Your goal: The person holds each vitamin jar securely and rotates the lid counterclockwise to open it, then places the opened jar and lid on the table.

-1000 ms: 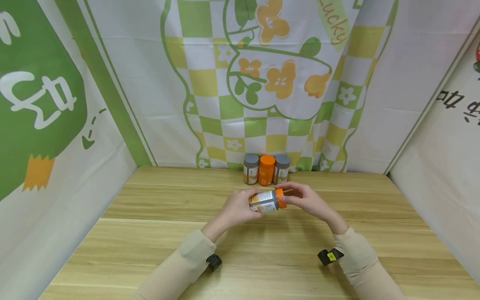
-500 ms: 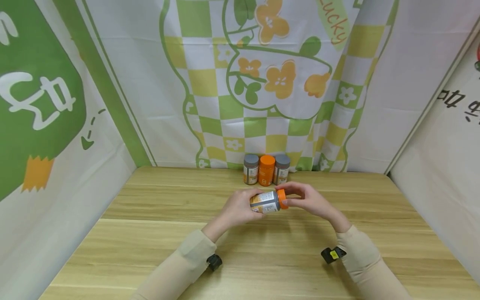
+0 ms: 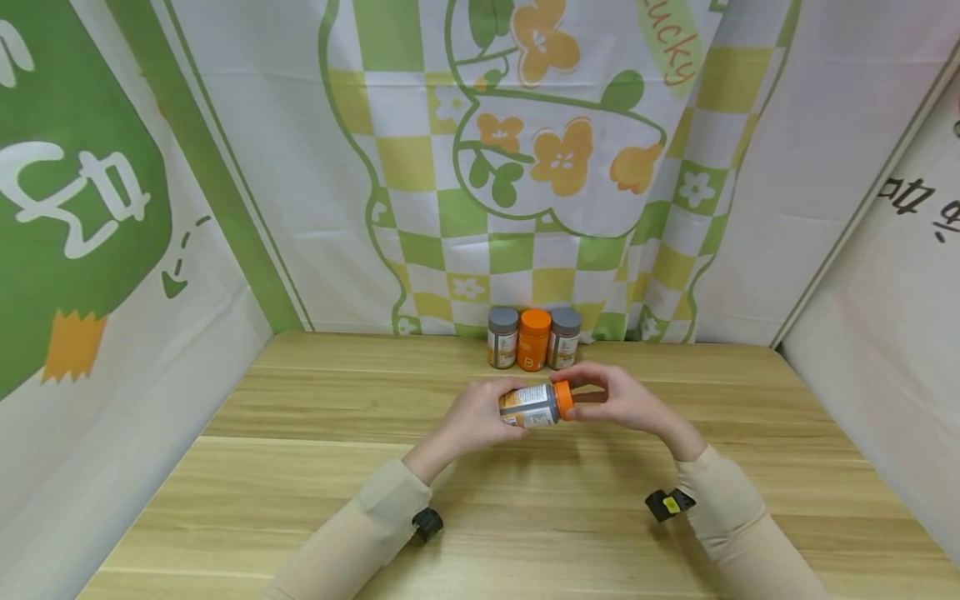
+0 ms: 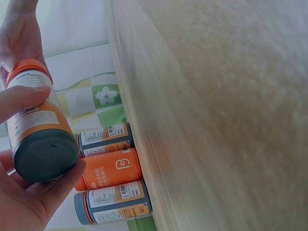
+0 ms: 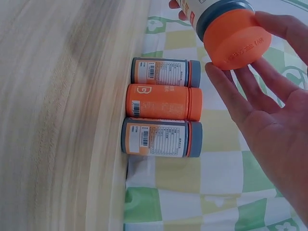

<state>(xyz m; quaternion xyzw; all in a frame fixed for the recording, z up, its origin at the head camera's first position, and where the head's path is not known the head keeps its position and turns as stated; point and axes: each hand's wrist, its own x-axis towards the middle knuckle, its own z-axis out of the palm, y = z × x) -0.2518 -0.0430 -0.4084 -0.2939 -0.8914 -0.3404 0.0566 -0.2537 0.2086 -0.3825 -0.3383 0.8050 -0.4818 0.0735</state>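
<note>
A supplement bottle with a grey body, white-and-orange label and orange cap lies tilted sideways above the table. My left hand grips its body, thumb across the label and fingers underneath; in the left wrist view its dark base faces the camera. From the other side, my right hand holds the cap between thumb and fingertips. The right wrist view shows the cap's embossed top, with the fingers spread around its edge. The cap sits on the bottle's neck.
Behind the hands, three bottles stand upright in a row at the table's back edge: a grey-capped one, an all-orange one and another grey-capped one. A checked, flowered curtain hangs right behind them.
My right wrist has shifted slightly right, and its thumb has moved a little lower on the cap's edge. The left hand keeps the bottle almost still.
</note>
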